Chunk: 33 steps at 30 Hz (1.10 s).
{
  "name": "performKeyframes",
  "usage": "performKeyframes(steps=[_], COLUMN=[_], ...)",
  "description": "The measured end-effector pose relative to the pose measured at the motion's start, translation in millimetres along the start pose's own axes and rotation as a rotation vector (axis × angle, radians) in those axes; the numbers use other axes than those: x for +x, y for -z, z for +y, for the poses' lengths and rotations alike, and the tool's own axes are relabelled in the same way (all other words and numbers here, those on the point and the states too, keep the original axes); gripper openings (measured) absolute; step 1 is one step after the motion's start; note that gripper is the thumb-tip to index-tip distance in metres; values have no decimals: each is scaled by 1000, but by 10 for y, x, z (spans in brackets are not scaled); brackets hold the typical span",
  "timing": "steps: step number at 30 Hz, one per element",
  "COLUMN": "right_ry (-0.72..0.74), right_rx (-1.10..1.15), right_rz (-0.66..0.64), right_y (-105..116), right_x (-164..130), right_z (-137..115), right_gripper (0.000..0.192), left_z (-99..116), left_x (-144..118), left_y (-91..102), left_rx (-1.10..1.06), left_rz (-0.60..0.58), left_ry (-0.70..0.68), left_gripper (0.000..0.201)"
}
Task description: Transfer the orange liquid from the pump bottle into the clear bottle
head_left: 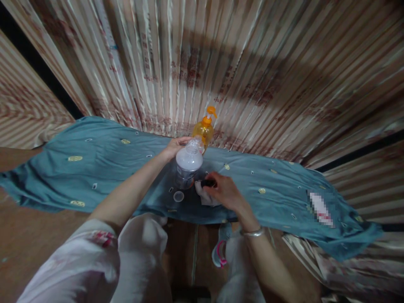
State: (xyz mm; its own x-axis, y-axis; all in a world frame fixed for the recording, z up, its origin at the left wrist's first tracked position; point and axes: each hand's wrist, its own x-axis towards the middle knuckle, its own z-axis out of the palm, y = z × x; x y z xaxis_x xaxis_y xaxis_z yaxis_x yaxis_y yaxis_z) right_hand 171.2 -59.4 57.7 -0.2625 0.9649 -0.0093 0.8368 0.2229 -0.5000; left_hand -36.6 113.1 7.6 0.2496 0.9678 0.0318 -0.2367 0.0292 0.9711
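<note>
Near the middle of the worktop's front edge, on the teal cloth with small gold and white motifs [94,160], stands a clear plastic bottle with a frosted, dome-shaped top [188,165]. The left hand [175,146] reaches over from the far side and rests its fingers on the bottle's upper part; its grip looks closed around the neck, though the bottle hides the fingertips, so I cannot tell how firmly. Just beside the bottle's base, the right hand [222,191] presses down on a crumpled white cloth [205,197], pinching a small dark object [208,183] between thumb and fingers; what that object is cannot be made out. A small clear round cap [178,196] lies on the teal cloth, just in front of the bottle. Behind the bottle, close to the worktop's back edge and the striped curtain [252,63], stands a yellow pump dispenser with an orange nozzle [205,126].

To handle this well, the left hand should keep the bottle upright and steady, since soft fabric gives an uneven footing, while the right hand works low and clear of the loose cap.
</note>
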Motion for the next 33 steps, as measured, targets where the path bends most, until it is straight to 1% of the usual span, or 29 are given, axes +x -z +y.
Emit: performKeyframes(steps=[3, 5, 8, 11, 14, 16, 19, 21, 22, 24, 26, 28, 30, 33], right_ry=[-9, -14, -31, -43, -42, -40, -42, -48, -53, -63, -62, -49, -27, 12], right_rx=[8, 4, -10, -24, -24, -15, 9, 23, 32, 90, 237, 402, 521, 607], right_rz=[-49, -47, -28, -1, 34, 65, 120, 159, 184, 255, 347, 392, 389, 352], right_y=[-575, -850, -1094, -1207, -1241, -1216, -1097, -983, -927, -834, -785, -781, -809, -869], right_x=[-132, -147, -138, -141, -175, -210, -250, -235, -208, -115, 23, 178, 318, 450], right_z=[6, -5, -15, -22, -25, -13, 33, 73, 92, 117, 121, 105, 76, 35], right_gripper=[23, 28, 31, 30, 32, 37, 43, 45, 50, 65, 84, 97, 100, 93], left_z=[4, 4, 7, 17, 29, 29, 16, 3, -3, -11, -13, -11, -8, -5], left_x=[10, 12, 8, -1, -12, -17, -13, -4, 1, 7, 9, 7, 1, -13], left_y=[3, 4, 2, -5, -12, -14, -11, -8, -6, -2, 4, 9, 14, 17], left_rx=[8, 14, 13, 0, -29, -47, -64, -72, -74, -78, -82, -89, -94, -94], left_rz=[8, 28, 43, 44, 33, 20, 16, 32, 38, 44, 37, 26, 20, 19], left_ry=[12, 20, 20, 24, 31, 31, 24, 18, 13, 4, 6, 19, 27, 29], left_gripper=[67, 66, 65, 65, 64, 63, 61, 58, 57, 56, 56, 56, 55, 55])
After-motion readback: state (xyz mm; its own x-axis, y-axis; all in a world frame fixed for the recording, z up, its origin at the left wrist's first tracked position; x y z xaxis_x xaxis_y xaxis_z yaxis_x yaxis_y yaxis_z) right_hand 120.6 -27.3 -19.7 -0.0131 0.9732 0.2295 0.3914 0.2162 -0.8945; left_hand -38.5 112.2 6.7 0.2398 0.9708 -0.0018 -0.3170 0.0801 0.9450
